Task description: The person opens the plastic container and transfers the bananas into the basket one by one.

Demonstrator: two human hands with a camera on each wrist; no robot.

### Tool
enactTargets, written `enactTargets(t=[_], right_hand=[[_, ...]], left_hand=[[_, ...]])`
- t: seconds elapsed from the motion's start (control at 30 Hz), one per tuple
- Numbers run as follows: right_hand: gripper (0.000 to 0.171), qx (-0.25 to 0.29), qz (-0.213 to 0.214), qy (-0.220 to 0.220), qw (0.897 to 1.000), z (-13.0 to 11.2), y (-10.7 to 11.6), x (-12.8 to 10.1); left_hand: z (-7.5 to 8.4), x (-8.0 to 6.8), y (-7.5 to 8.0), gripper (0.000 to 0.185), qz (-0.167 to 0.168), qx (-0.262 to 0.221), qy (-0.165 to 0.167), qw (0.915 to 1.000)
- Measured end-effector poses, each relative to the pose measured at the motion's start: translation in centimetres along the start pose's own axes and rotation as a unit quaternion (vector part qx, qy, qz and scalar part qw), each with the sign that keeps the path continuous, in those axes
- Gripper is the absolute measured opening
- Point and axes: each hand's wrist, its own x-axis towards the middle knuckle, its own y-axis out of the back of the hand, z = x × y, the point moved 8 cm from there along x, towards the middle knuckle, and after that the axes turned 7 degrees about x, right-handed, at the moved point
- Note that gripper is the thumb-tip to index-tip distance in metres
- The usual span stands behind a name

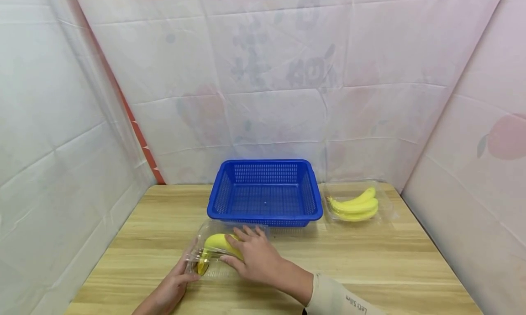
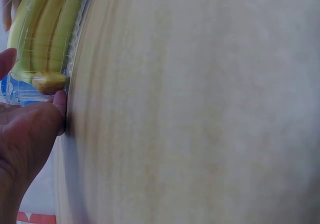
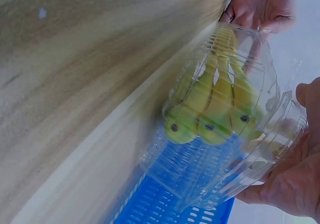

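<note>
A clear plastic clamshell box (image 1: 217,227) holding a bunch of yellow bananas (image 1: 219,243) lies on the wooden table (image 1: 370,260), just in front of a blue basket (image 1: 263,163). My right hand (image 1: 240,246) lies over the top of the box, with thumb and fingers curled round its near end (image 3: 287,149). My left hand (image 1: 190,265) pinches the box's left end. In the left wrist view a fingertip (image 2: 60,102) presses the box edge beside the banana stems (image 2: 47,82). The right wrist view shows the banana tips (image 3: 210,126) through the lid, with the left hand (image 3: 260,7) at the far end.
The blue basket's bottom (image 1: 265,198) shows nothing in it. A second clear box of bananas (image 1: 355,203) sits to its right, near the back right corner. Cloth-draped walls (image 1: 61,146) close in the table on three sides.
</note>
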Motion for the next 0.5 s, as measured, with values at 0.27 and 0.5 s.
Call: enactTargets(t=[0.27, 0.5], right_hand=[[0.063, 0.008, -0.014, -0.02, 1.0, 0.21, 0.18, 0.3], [0.063, 0.022, -0.024, -0.028, 0.999, 0.37, 0.45, 0.39]], left_hand=[[-0.13, -0.01, 0.16, 0.099, -0.004, 0.001, 0.009, 1.0], [-0.32, -0.06, 0.0, 0.1, -0.026, 0.019, 0.005, 0.9995]])
